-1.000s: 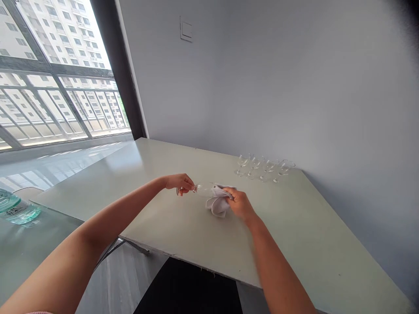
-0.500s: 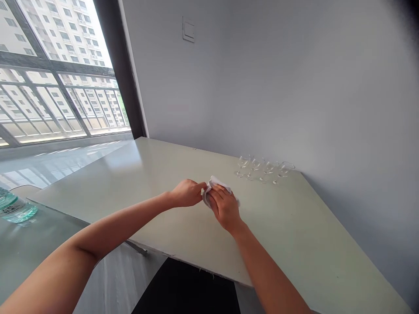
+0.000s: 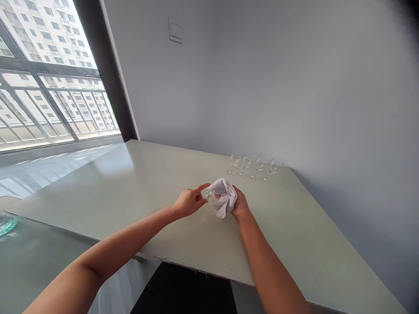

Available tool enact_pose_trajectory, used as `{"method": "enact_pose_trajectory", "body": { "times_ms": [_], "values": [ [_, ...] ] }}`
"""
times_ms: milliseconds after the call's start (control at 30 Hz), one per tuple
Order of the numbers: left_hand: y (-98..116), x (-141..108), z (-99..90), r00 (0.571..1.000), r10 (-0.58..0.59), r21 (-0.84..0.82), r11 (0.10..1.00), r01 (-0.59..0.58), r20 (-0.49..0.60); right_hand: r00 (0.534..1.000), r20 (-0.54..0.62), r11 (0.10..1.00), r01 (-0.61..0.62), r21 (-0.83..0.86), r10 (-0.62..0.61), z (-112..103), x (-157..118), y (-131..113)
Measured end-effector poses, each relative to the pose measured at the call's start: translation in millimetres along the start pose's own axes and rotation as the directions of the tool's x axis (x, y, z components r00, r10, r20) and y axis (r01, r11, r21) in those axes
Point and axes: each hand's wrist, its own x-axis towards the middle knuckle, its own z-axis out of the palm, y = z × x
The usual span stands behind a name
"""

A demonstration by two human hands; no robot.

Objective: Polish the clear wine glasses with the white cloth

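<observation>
Above the pale table (image 3: 157,174), my two hands meet at a small stemmed glass (image 3: 209,195) that is mostly hidden by a cloth. My left hand (image 3: 190,202) pinches its foot end between thumb and forefinger. A crumpled whitish cloth (image 3: 225,197) covers the bowl end. Cupped behind the cloth from the right, my right hand (image 3: 241,203) holds it, and its far fingers are out of sight. Farther back stand several clear stemmed glasses (image 3: 259,164) in a row close to the wall.
At the left edge, the base of a greenish clear bottle (image 3: 7,224) rests on a lower glass-like surface (image 3: 36,257). A grey wall (image 3: 294,87) borders the table behind and to the right. A railed window (image 3: 49,96) is at left.
My right hand has turned from lying over the cloth to cupping it from the right, and the cloth has opened out. My left thumb and forefinger have spread around the glass's foot.
</observation>
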Motion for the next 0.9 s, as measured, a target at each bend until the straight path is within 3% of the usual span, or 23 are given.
{"method": "enact_pose_trajectory", "body": {
  "times_ms": [167,267,400,567,633,733,800,900],
  "values": [
    [16,6,15.3,0.987,-0.049,-0.043,0.998,0.043,-0.15,0.999,0.024,0.996,0.04,0.083,-0.042,18,-7,7],
    [22,11,32.8,0.966,-0.037,-0.111,0.994,0.009,-0.254,0.99,-0.037,0.986,0.137,0.096,-0.134,25,-10,11],
    [25,15,55.2,0.919,-0.038,-0.206,0.977,-0.048,-0.392,0.987,-0.097,0.983,0.137,0.121,-0.125,30,-16,15],
    [26,15,61.2,0.868,-0.24,-0.393,0.918,0.057,-0.434,0.982,-0.01,0.982,0.19,0.003,-0.19,42,-28,18],
    [26,13,58.8,0.867,-0.282,-0.463,0.884,0.068,-0.41,0.985,0.046,0.984,0.171,-0.043,-0.169,44,-30,21],
    [24,7,53.2,0.929,-0.216,-0.58,0.815,0.001,-0.301,0.993,0.067,0.994,0.097,-0.055,-0.093,40,-27,23],
    [21,6,47.4,0.966,-0.197,-0.722,0.692,0.017,-0.166,0.995,0.088,0.998,0.042,-0.042,-0.038,33,-22,22],
    [14,10,34.8,0.974,-0.224,-0.911,0.391,0.127,0.04,0.987,0.158,1.0,-0.004,-0.02,0.008,23,-16,21]
  ]
}}
